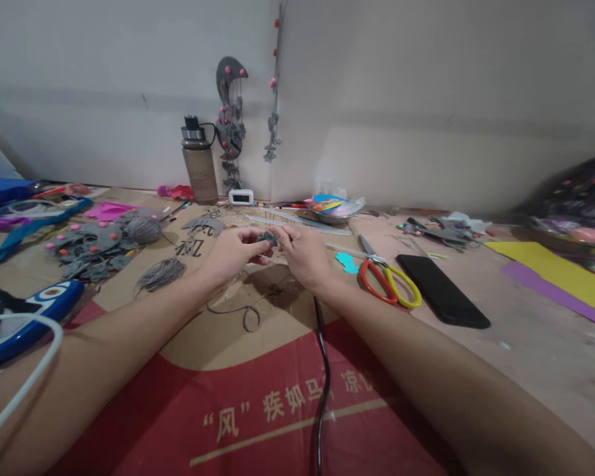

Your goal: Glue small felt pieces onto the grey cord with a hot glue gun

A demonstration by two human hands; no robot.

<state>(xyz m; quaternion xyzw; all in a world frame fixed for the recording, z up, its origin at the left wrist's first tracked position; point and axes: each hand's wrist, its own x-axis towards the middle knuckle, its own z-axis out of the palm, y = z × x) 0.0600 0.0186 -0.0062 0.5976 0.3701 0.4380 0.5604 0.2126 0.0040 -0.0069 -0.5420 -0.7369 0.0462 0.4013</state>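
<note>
My left hand [238,252] and my right hand [303,254] meet over the cardboard, both with fingers pinched together. Between their fingertips is a small dark grey-green piece [266,237], perhaps felt, mostly covered by the fingers. Below the hands, a thin grey cord [251,318] lies in a loop on the cardboard [238,347]; whether it joins the piece I cannot tell. A wound bundle of grey cord [162,274] rests left of my left hand. Right of my right hand lie a turquoise cut-out [347,262] and scissors [391,284] with red and yellow handles.
A black phone [441,291] lies beyond the scissors. Grey felt pieces with coloured pom-poms [96,244] are heaped at left. A bottle [199,165] and a small digital clock [240,197] stand by the wall. A black cable [323,377] runs toward me.
</note>
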